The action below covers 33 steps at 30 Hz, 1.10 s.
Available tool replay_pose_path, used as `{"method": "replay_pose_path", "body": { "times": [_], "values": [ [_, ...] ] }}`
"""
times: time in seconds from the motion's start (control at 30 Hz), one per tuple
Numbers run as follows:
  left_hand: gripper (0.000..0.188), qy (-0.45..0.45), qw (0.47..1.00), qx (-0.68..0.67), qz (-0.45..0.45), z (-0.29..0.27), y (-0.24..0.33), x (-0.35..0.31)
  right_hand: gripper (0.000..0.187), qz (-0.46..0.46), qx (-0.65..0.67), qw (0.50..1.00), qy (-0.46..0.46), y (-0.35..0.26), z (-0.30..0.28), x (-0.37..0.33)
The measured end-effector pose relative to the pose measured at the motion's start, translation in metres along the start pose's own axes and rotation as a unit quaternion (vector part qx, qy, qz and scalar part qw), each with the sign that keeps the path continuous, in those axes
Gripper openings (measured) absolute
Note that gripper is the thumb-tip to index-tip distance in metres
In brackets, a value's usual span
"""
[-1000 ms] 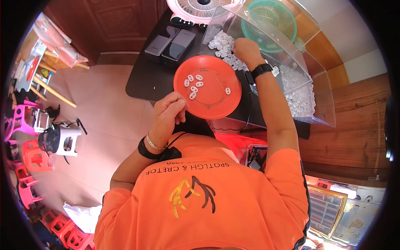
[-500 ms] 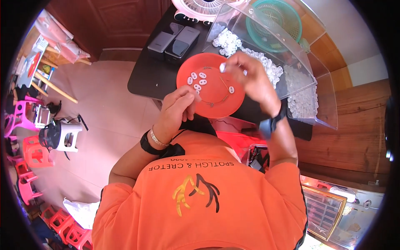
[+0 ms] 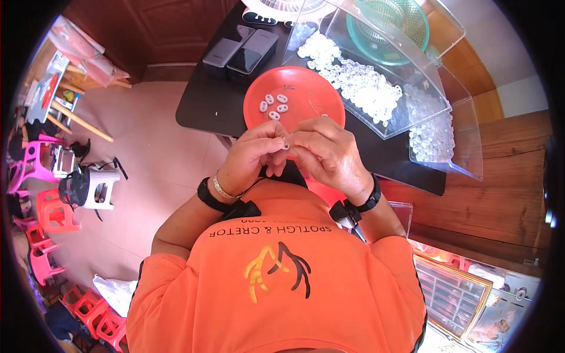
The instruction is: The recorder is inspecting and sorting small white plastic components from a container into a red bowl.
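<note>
Both hands meet over the near rim of a round red-orange plate (image 3: 322, 79). A small white piece with a hole (image 3: 286, 146) is pinched between the fingertips of my left hand (image 3: 254, 147) and my right hand (image 3: 325, 148), partly covered by them. Several white oval pieces with two holes (image 3: 282, 108) lie on the plate's left half. Thin wire-like bits (image 3: 313, 107) rest on the plate too, and my right hand hides part of its right side.
Beyond the plate, the black table (image 3: 203, 109) carries two dark grey boxes (image 3: 259, 50) and a pink fan (image 3: 288, 9). Clear plastic bins (image 3: 432, 120) at the right hold heaps of white pieces (image 3: 368, 88), with a green basket (image 3: 406, 29) behind. Stools (image 3: 56, 209) stand far left.
My right hand has come down and left from above the plate with a white piece, meeting my left hand at the near rim. The view has shifted slightly.
</note>
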<state>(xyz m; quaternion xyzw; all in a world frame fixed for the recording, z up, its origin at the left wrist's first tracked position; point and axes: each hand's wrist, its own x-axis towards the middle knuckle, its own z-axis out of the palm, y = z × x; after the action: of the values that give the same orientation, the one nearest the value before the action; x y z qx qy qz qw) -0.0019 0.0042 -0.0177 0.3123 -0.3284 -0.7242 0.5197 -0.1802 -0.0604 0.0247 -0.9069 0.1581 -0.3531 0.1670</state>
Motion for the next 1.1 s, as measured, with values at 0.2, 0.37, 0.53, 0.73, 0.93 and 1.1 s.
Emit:
{"method": "replay_pose_path", "body": {
  "times": [0.2, 0.37, 0.53, 0.73, 0.93, 1.1],
  "values": [
    [0.013, 0.021, 0.998, 0.052, 0.006, 0.002, 0.002, 0.0, 0.026, 0.06, 0.013, 0.998, 0.025, -0.002, 0.008, -0.003],
    [0.012, 0.033, 0.983, 0.176, 0.04, -0.001, 0.004, -0.003, 0.023, 0.032, -0.025, 0.999, -0.032, -0.007, -0.003, 0.01],
    [0.014, 0.095, 0.981, 0.163, 0.049, -0.004, 0.007, -0.006, 0.012, 0.05, -0.108, 0.989, -0.092, 0.029, -0.019, 0.03],
    [0.014, 0.124, 0.978, 0.157, 0.061, -0.006, 0.008, -0.009, 0.014, 0.096, -0.311, 0.922, -0.209, 0.103, -0.008, 0.047],
    [0.012, 0.153, 0.979, 0.112, 0.08, -0.013, 0.002, -0.011, 0.011, 0.036, -0.35, 0.896, -0.27, 0.113, 0.011, 0.053],
    [0.015, 0.152, 0.979, 0.125, 0.059, -0.011, 0.005, -0.013, 0.012, 0.031, -0.335, 0.904, -0.264, 0.113, 0.013, 0.057]
  ]
}}
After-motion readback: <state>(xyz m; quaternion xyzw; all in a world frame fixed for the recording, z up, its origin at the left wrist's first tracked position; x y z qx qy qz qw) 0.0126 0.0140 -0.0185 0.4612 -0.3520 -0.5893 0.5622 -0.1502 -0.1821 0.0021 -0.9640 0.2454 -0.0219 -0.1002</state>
